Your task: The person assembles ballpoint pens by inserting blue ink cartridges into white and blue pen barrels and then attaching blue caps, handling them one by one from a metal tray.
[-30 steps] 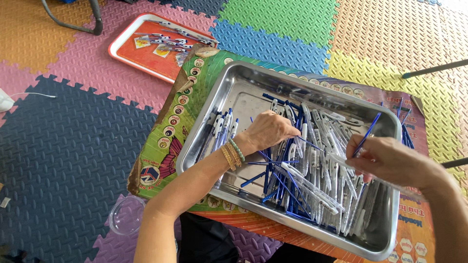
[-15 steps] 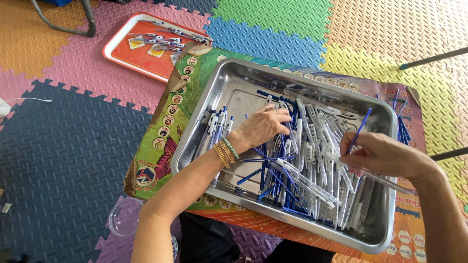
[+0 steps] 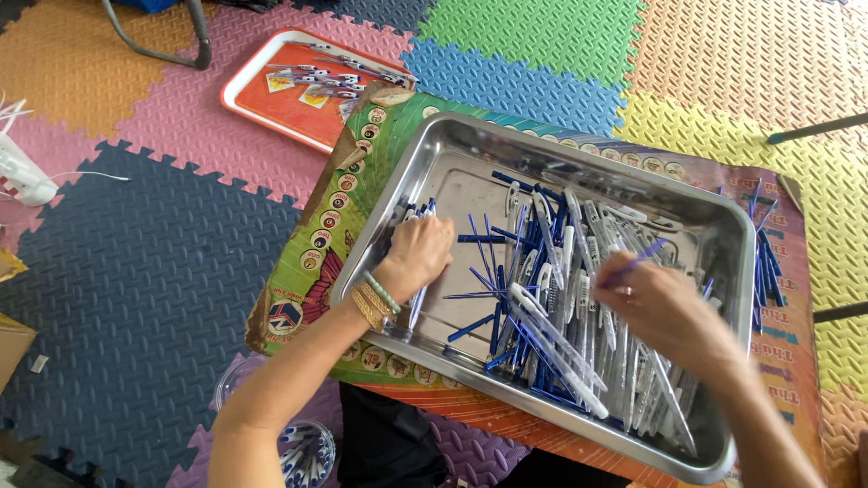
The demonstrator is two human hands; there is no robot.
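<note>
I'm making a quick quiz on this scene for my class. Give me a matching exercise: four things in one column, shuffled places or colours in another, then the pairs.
Things:
1. metal tray
2. orange tray
3. left hand
4. right hand

Descriptions:
A. holds a thin blue pen part
B. on the pink floor mat
C. wears bracelets at the wrist
D. filled with blue and white pen parts

Pairs: 1-D, 2-B, 3-C, 4-A

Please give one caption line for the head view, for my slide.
Left hand rests among pen parts in a steel tray; right hand holds a blue refill.
</note>
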